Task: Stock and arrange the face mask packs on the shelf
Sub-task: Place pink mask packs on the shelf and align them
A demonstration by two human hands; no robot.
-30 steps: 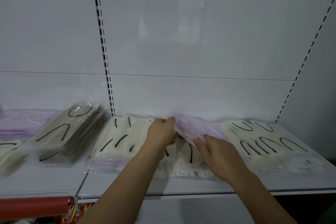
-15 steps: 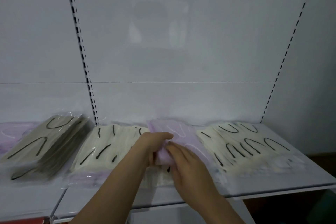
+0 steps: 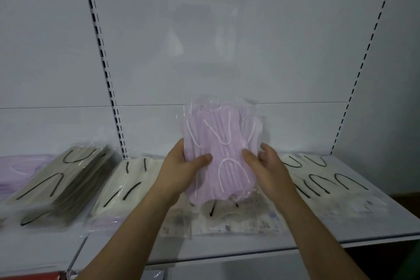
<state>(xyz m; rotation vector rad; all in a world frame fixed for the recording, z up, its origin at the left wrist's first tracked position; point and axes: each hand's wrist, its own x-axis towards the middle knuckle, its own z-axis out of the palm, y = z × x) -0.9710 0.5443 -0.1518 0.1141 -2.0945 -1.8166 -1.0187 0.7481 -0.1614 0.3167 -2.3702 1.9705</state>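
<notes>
Above shelf [image 3: 250, 248]: left hand [image 3: 181, 171], right hand [image 3: 267, 169] raised, each grip clasping pink mask pack [image 3: 221, 154] edges.

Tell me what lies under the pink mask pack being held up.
Under the pink mask pack, held by the left hand and right hand, cream mask packs with black loops lie on the shelf. The pack hides their upper parts.

The light is dim and cool, and the glossy white back panel [image 3: 227, 52] carries a bright strip of glare near its top edge and hazy reflections at its middle. The whole picture is soft, and the slotted uprights beside the panel bow with wide-angle distortion.
</notes>
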